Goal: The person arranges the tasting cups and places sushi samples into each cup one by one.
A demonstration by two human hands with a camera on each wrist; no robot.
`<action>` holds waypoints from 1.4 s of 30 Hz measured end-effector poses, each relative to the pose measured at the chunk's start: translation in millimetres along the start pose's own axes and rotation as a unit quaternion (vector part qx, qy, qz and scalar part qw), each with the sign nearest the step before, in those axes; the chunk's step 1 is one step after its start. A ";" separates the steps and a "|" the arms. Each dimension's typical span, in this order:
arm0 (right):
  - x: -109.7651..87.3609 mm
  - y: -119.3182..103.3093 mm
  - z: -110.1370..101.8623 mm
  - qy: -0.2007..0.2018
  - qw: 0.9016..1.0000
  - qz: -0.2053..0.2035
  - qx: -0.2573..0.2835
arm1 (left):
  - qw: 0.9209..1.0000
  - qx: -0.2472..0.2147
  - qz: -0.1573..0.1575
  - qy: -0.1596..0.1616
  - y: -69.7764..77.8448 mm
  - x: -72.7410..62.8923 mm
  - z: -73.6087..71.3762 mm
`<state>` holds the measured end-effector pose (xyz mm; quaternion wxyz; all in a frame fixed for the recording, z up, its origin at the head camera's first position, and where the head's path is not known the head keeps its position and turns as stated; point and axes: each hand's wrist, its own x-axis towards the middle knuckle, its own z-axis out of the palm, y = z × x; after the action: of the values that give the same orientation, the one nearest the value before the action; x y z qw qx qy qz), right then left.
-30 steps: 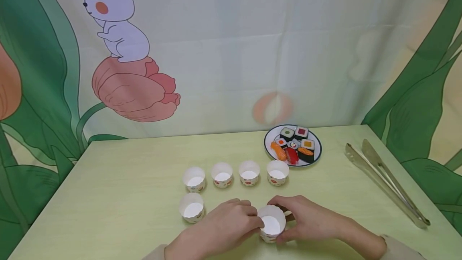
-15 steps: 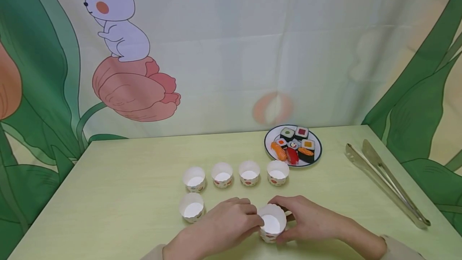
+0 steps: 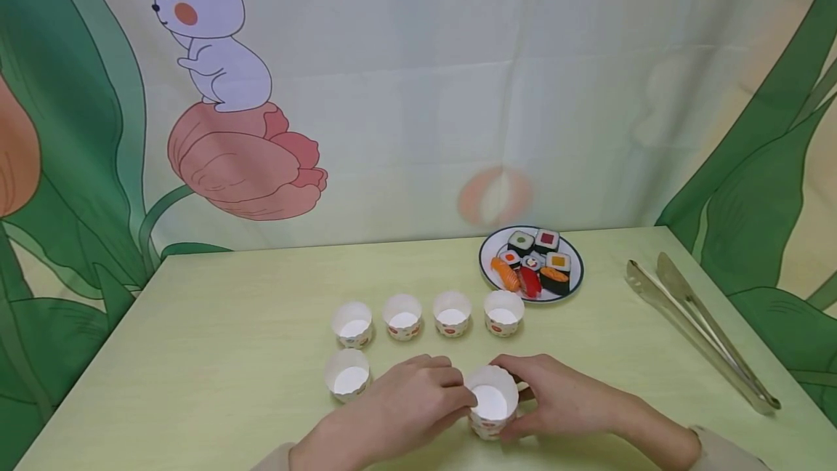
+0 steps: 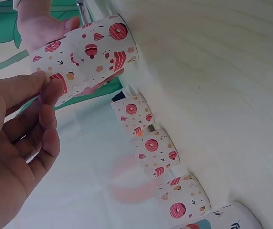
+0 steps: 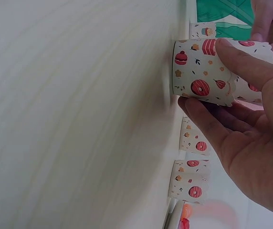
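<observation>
Pinching the rim of the inner paper cup [image 3: 492,400], my left hand [image 3: 415,407] holds it slightly higher than a moment ago; my right hand [image 3: 567,397] grips the outer cup [image 5: 198,71], nearer me than the row of single cups [image 3: 402,317] on the tabletop [image 3: 196,355]. I judge that the two are beginning to separate.

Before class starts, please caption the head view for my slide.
Left hand and right hand hold nested cups; five more cups, sushi plate and tongs share the table.
</observation>
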<state>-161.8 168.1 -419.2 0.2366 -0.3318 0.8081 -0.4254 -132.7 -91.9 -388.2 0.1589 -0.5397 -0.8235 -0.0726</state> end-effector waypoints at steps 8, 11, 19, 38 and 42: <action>0.2 0.8 -0.1 0.000 1.000 -0.010 -0.007 | 1.000 0.006 -0.003 0.012 -0.7 -2.9 -2.5; 0.7 0.5 -0.3 -0.001 1.000 -0.007 -0.006 | 1.000 0.006 0.001 0.015 -1.1 -3.4 -4.5; 0.3 -0.1 -0.4 -0.001 1.000 -0.001 -0.009 | 1.000 -0.005 0.003 0.018 -3.1 -4.9 -7.5; 2.8 0.3 -0.9 -0.006 1.000 0.004 -0.018 | 0.999 -0.034 -0.013 0.032 -10.6 -17.1 -11.1; 1.9 0.7 -0.2 -0.004 1.000 -0.005 -0.017 | 0.999 -0.036 -0.018 0.035 -12.4 -20.5 -11.8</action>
<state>-163.4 167.1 -420.0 0.2320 -0.3416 0.8125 -0.4115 -134.3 -118.1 -383.5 0.1667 -0.5270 -0.8241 -0.1236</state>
